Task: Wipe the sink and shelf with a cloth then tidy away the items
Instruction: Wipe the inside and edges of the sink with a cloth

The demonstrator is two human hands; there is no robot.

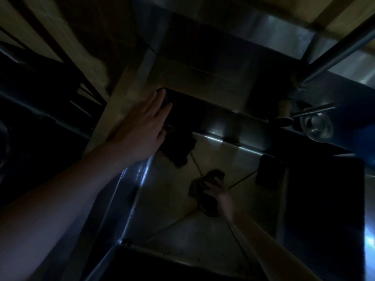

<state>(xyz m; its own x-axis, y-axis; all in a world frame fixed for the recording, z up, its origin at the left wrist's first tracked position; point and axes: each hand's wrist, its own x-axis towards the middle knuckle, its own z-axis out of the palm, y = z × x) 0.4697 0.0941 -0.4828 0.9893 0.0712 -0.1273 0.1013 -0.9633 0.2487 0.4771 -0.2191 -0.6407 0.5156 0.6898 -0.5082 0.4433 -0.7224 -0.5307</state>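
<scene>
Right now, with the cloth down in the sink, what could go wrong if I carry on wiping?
1. The clear glass stands on the ledge by the tap lever. A wide sweep of the right hand, which grips the cloth, could knock it over.
2. The left hand rests flat at the corner of the steel sink. If weight goes onto it, it may slip.
3. The scene is very dark, so dirt may be missed.

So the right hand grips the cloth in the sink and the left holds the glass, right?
No: the head view shows the left hand flat at the sink edge, holding nothing; the glass stands apart. The right hand grips the cloth.
</scene>
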